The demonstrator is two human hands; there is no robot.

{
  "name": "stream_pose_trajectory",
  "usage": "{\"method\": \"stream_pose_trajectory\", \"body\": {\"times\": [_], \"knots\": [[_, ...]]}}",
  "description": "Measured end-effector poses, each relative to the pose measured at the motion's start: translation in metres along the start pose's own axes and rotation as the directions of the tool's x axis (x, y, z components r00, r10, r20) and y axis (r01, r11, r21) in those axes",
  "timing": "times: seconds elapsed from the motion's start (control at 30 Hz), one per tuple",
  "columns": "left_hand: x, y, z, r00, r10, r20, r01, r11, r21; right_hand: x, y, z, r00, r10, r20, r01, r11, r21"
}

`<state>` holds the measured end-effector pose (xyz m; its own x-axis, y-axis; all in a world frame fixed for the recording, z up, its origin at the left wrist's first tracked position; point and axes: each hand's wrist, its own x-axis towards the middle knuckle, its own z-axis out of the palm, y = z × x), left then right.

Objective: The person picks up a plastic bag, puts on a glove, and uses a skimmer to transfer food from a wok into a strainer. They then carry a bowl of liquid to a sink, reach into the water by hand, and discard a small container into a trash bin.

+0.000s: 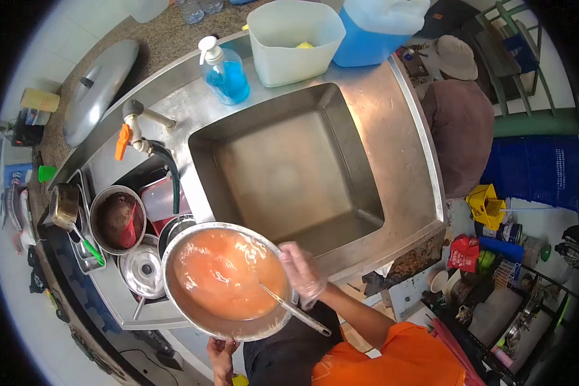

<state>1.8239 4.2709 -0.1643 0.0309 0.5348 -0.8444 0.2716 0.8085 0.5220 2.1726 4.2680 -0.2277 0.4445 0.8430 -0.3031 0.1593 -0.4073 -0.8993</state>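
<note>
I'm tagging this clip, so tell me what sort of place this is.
Probably a working kitchen's wash-up area: a steel sink, a tap over stacked dirty pots, and a soap dispenser on the counter.

A large metal bowl (225,283) of orange liquid is being held over the edge of the steel sink (289,167). Its near rim is being gripped from below by the left hand (222,357), bare. The far right rim is being gripped by the right hand (302,273), in a clear glove. A metal utensil (296,312) is lying across the bowl, handle sticking out past the rim. Dirty pots (116,219) and lids are being kept in the left basin. A blue soap dispenser (225,74) and a white tub (293,42) are sitting behind the sink. Another person (460,122) in a hat is sitting beyond the counter.
</note>
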Motion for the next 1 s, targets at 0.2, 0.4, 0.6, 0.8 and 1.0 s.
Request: {"method": "stream_pose_trajectory", "body": {"times": [0.2,0.4,0.6,0.8,1.0], "knots": [[-0.011,-0.003,0.010,1.000,-0.002,0.024,0.002,1.000,-0.029,0.020,-0.007,0.016,0.999,-0.026,-0.020,0.027,0.999,0.021],[-0.019,0.052,-0.018,0.921,-0.381,0.078,0.324,0.862,0.391,0.025,-0.011,0.006,0.997,-0.075,-0.004,0.075,0.995,0.063],[-0.024,0.273,0.140,0.821,0.464,0.333,-0.489,0.271,0.829,0.017,-0.001,-0.011,0.993,-0.024,0.116,-0.009,0.962,0.274],[0.219,0.238,0.348,0.641,-0.146,0.753,-0.730,0.185,0.658,0.002,0.012,-0.024,0.985,-0.035,0.169,-0.031,0.928,0.370],[0.402,0.111,0.432,0.701,-0.377,0.605,-0.638,-0.711,0.297,0.006,0.023,-0.028,0.966,-0.194,0.171,0.113,0.912,0.395]]}}
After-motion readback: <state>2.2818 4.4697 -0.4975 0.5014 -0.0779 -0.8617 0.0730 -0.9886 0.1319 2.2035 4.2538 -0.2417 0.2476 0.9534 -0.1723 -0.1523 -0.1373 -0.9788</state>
